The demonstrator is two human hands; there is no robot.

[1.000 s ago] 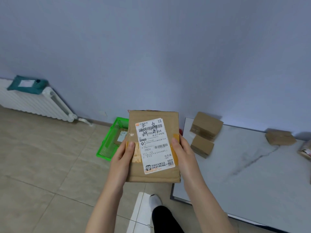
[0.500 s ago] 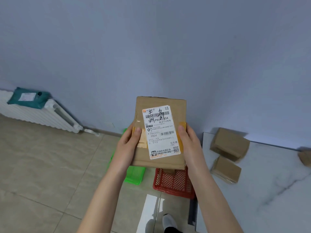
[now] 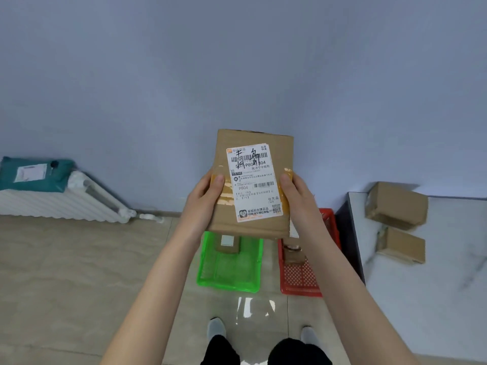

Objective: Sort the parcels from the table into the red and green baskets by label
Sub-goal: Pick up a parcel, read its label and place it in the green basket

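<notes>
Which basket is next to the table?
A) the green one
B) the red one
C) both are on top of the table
B: the red basket stands on the floor right beside the table, and the green basket is on its other side, farther from the table.

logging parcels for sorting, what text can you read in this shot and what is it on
"P804": white shipping label on the brown cardboard parcel, mid-left.
"P80", then "804": same label, large code line under the top barcode, partly covered by black handwriting.
Handwriting and small print on it: too blurred to read.
White sticker on the teal mailer bag: too blurred to read.
</notes>
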